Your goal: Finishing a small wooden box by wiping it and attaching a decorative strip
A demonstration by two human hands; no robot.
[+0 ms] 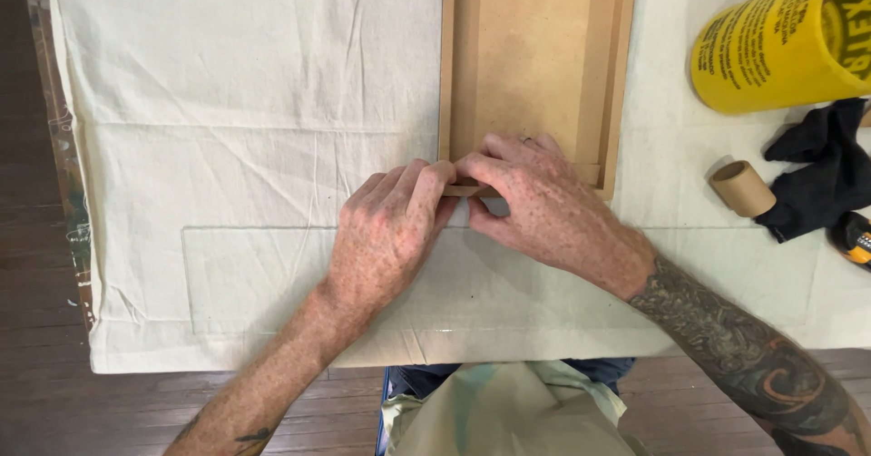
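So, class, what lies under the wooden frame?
The wooden frame lies on a cream cloth beside a clear sheet. Both hands, left and right, cover its near edge.

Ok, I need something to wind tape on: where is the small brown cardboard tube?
The small brown cardboard tube lies at the right, below the yellow canister, beside the black cloth.

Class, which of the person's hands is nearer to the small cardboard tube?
Right. The right hand rests at the wooden frame, with the cardboard tube off to its right; the left hand lies farther left.
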